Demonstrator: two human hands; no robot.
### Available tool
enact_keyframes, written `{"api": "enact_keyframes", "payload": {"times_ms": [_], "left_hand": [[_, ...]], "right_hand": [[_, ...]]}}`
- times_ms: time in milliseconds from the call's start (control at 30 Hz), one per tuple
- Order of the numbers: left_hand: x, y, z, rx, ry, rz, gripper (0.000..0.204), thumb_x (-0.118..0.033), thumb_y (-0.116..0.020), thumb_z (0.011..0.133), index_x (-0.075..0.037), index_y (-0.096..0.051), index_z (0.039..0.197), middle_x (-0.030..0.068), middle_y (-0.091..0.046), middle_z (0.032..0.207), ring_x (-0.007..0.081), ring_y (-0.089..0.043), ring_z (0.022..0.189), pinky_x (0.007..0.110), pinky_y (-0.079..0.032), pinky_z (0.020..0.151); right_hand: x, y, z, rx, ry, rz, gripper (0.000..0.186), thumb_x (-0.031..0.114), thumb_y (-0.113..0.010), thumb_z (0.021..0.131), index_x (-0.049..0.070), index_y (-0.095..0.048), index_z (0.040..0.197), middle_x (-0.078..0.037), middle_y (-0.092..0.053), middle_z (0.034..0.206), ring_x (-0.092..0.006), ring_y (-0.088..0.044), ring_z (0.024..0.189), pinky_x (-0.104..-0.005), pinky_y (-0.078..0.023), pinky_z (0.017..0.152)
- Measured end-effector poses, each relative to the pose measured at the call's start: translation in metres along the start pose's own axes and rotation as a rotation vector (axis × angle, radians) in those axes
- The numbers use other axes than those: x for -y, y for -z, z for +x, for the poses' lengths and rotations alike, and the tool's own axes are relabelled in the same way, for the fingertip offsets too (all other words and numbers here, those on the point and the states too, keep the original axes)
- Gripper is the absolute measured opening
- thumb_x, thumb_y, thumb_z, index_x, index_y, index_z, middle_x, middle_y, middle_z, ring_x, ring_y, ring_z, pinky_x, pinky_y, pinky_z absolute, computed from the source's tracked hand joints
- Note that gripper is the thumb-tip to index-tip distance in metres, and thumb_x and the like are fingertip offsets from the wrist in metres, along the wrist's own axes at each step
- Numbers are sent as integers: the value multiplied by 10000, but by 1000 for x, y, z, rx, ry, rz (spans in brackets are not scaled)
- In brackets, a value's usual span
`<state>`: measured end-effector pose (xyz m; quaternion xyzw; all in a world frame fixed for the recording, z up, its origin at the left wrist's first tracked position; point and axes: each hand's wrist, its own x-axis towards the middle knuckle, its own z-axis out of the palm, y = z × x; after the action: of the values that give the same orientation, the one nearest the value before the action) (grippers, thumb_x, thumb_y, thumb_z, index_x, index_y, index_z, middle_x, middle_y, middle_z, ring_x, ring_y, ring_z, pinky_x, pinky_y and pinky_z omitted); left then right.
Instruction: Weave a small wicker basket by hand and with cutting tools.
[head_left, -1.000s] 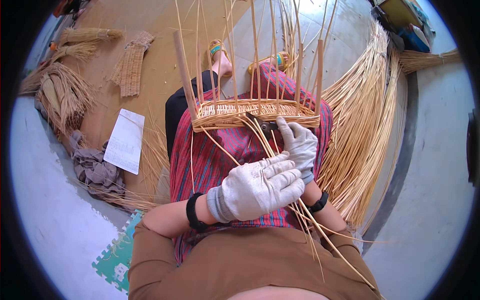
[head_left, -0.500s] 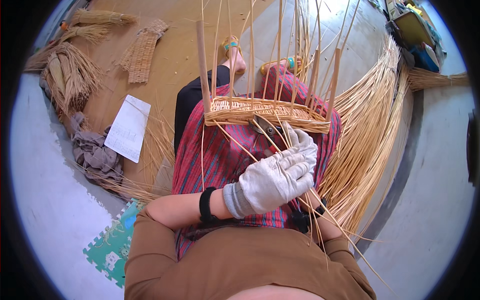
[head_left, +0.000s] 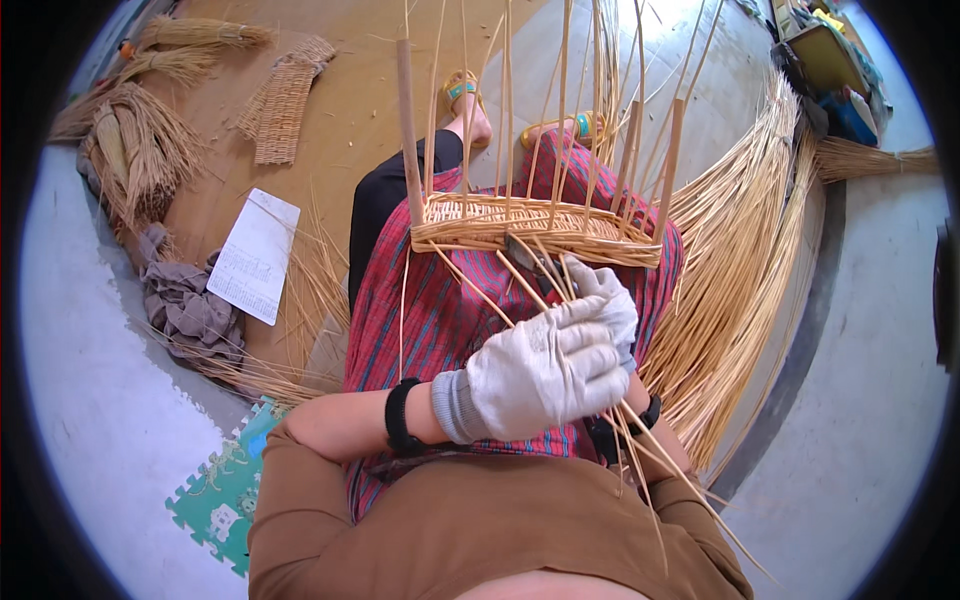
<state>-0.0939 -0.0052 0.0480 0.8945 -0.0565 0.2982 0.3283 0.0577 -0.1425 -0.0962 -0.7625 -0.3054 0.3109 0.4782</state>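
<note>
On my lap rests a partly woven wicker basket (head_left: 540, 222), with tall thin stakes and thicker wooden posts standing up from its base. My left hand (head_left: 550, 370), in a whitish glove, is closed around several loose wicker strands (head_left: 637, 425). Their upper ends fan out toward the basket's near edge, and their long tails hang down past my right forearm. Behind and partly hidden by the left one, my gloved right hand (head_left: 612, 305) is closed on a pair of pruning shears (head_left: 528, 252). The shears' dark jaws touch or nearly touch the basket's near edge; their handles are hidden.
A large bundle of long wicker rods (head_left: 735, 290) lies on my right. To the left are a white printed sheet (head_left: 255, 258), a grey cloth (head_left: 190, 305), a woven panel (head_left: 282, 115) and more bundles (head_left: 145, 150). A green foam mat (head_left: 215, 500) lies near my left elbow.
My left hand has shifted slightly left and down with the strands. One strand's upper end now stands free of the basket's edge. The shears are more covered by strands.
</note>
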Motion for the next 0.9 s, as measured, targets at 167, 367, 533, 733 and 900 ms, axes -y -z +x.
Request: {"api": "enact_keyframes", "payload": {"times_ms": [167,367,533,733,900], "left_hand": [[-5,24,-3,222,-150,-99,232,-230,-679,808,-142,-622,1014,3,-534,826,176,-605,778,371,-549,779],[-2,47,-8,275,-166,-114,282,-284,-673,773,-170,-600,1020,-9,-516,813,187,-563,718,361,-443,591],[0,54,-1,179,-166,-99,268,-275,-663,773,-166,-592,1007,-7,-520,819,186,-576,709,362,-465,610],[1,50,-2,91,-168,-62,218,-262,-652,799,-159,-593,981,-7,-522,798,167,-593,696,335,-475,584],[-7,57,0,54,-145,-54,177,-247,-657,798,-152,-608,939,-9,-483,709,168,-591,644,319,-476,543]], "right_hand": [[72,3,1,75,437,-814,707,421,-826,751,235,-635,1406,-62,-640,1091,-301,-601,1032,-458,-447,883],[112,-25,17,155,452,-895,715,380,-862,731,249,-645,1400,-95,-648,1131,-320,-611,1050,-462,-454,884],[130,-36,31,269,447,-942,668,454,-833,757,277,-665,1379,-96,-661,1137,-317,-621,1073,-454,-461,895],[123,-38,35,292,404,-885,704,479,-844,741,279,-664,1392,-76,-679,1039,-310,-645,1006,-453,-481,874],[114,-34,39,328,502,-846,565,337,-821,799,272,-692,1346,-98,-615,888,-311,-663,818,-422,-536,696]]}}
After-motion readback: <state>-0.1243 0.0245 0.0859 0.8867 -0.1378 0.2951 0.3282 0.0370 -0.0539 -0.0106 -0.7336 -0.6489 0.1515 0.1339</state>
